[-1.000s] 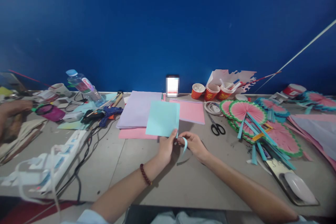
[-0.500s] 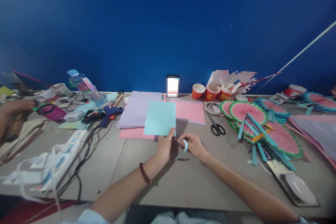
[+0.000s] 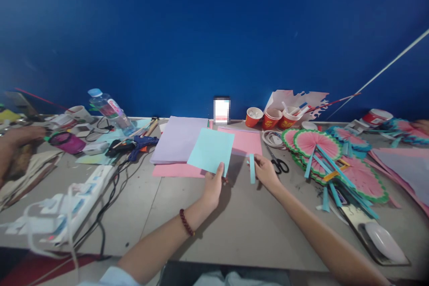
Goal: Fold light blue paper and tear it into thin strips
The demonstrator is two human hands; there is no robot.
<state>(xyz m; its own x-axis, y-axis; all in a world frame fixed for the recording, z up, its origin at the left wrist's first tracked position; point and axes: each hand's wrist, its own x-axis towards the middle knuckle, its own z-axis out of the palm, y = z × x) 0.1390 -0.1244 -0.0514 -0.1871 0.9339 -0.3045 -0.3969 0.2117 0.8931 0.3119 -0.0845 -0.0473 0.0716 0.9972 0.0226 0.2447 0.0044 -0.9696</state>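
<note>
My left hand (image 3: 214, 185) is closed on the lower right corner of a light blue sheet of paper (image 3: 211, 149), thumb on top. The sheet is tilted and held above the desk, over part of the lilac paper stack (image 3: 179, 138). To its right, my right hand (image 3: 264, 172) pinches a narrow light blue paper strip (image 3: 252, 170), which hangs upright and apart from the sheet. Black-handled scissors (image 3: 280, 166) lie just beyond my right hand, partly hidden by it. Pink paper (image 3: 246, 140) lies behind the two hands.
On the right are pink and green paper fans (image 3: 317, 145) and a white mouse (image 3: 384, 241). Red paper cups (image 3: 272, 120) and a phone (image 3: 221, 111) stand along the blue wall. A power strip (image 3: 82, 203), a bottle (image 3: 112, 111) and another person's arm (image 3: 20, 143) are on the left.
My right hand has moved right and slightly up with the strip, away from the left hand. The curled strip now hangs straight. The sheet in my left hand has turned clockwise and shifted slightly right.
</note>
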